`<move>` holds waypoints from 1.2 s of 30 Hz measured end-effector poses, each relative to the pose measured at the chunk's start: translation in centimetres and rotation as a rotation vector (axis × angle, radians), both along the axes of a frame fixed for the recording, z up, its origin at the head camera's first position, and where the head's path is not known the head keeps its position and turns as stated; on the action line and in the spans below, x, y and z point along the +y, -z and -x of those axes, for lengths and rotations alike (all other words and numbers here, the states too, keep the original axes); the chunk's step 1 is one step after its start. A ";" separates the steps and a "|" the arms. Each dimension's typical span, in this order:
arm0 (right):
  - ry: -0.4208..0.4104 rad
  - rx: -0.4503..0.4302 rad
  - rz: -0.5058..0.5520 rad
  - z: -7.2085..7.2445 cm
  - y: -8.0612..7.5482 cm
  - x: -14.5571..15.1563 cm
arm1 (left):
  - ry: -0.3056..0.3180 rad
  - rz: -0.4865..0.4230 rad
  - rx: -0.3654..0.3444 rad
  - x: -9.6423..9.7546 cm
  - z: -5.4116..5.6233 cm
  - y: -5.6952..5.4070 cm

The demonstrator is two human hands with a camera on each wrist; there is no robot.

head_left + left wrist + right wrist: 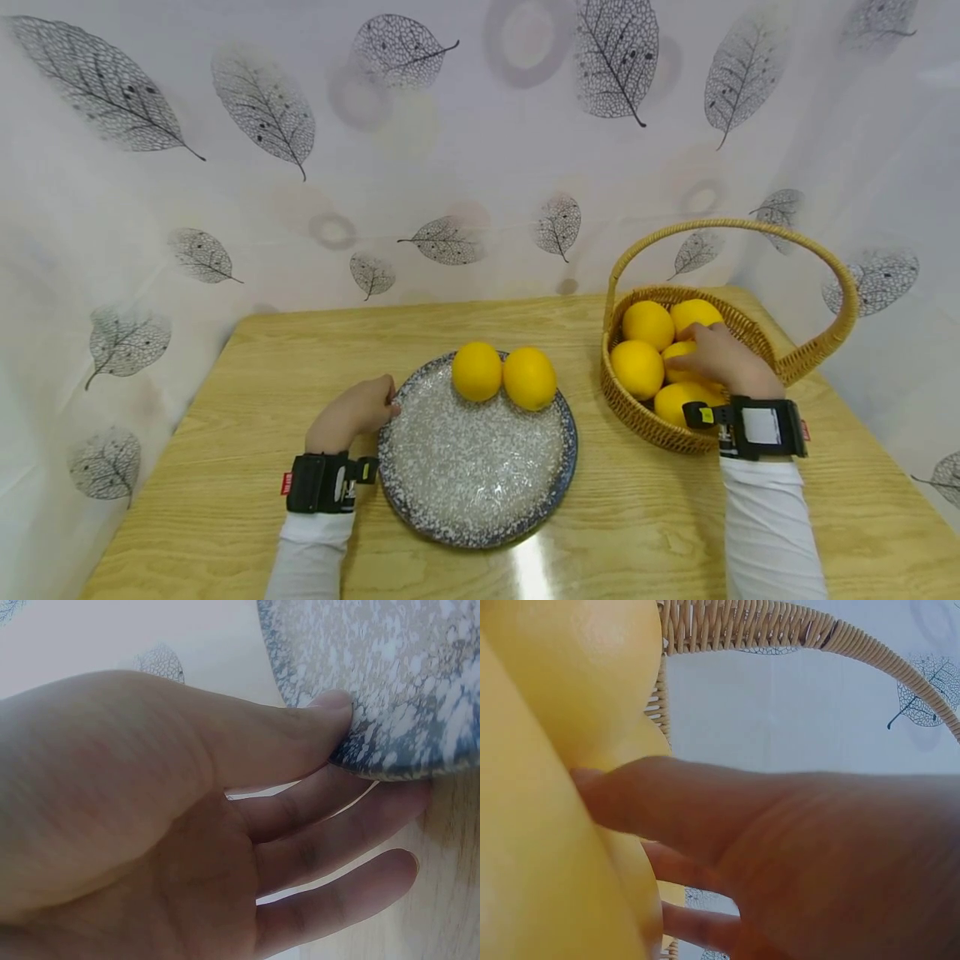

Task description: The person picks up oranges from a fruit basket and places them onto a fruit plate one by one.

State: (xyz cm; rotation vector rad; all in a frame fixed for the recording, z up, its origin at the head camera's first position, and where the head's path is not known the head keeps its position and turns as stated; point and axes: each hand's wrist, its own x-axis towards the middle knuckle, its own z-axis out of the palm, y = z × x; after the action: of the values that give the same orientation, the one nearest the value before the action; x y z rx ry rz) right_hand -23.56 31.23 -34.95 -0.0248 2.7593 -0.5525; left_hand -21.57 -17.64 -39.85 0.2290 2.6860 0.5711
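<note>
At the left rim of a speckled grey plate with a dark blue edge (472, 475), my left hand (354, 414) pinches the rim. The left wrist view shows its thumb over the plate (397, 682) and the fingers underneath. Two oranges (477, 372) lie side by side at the plate's far edge. My right hand (726, 360) reaches into a wicker basket (652, 427) and grips an orange (677, 375) among several others. In the right wrist view the thumb sits between oranges (577, 667); part of the fingers is hidden behind the fruit.
A tall arched handle (735, 223) rises over the basket and leans right. Both plate and basket stand on a light wooden table (247, 392). Behind and beside it hangs a pale sheet with leaf prints (480, 158).
</note>
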 end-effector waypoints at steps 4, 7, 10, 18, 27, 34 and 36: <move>0.021 -0.038 0.026 0.0 0.1 0.0 | -0.002 -0.005 0.000 -0.1 0.1 0.1; 0.019 -0.044 0.041 0.0 0.2 0.2 | 0.000 -0.005 0.005 -0.1 0.2 0.1; 0.007 -0.038 0.051 0.1 0.5 0.3 | 0.001 -0.002 0.005 0.0 0.2 0.1; -0.007 -0.024 0.039 0.1 0.5 0.3 | 0.003 -0.016 0.002 0.1 -0.2 -0.2; -0.007 -0.041 0.021 0.0 0.3 0.2 | 0.006 -0.008 0.001 0.1 -0.2 -0.4; -0.015 -0.042 0.009 0.1 0.5 0.3 | 0.017 0.001 0.000 0.1 -0.2 -0.4; -0.021 -0.038 0.002 0.1 0.5 0.3 | 0.020 0.000 0.000 0.1 -0.2 -0.4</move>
State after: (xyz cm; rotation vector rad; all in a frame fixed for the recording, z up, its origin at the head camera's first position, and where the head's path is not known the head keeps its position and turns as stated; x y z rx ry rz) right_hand -23.68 31.50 -35.41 -0.0427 2.7184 -0.5454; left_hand -21.37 -17.55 -39.47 0.2563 2.6809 0.5653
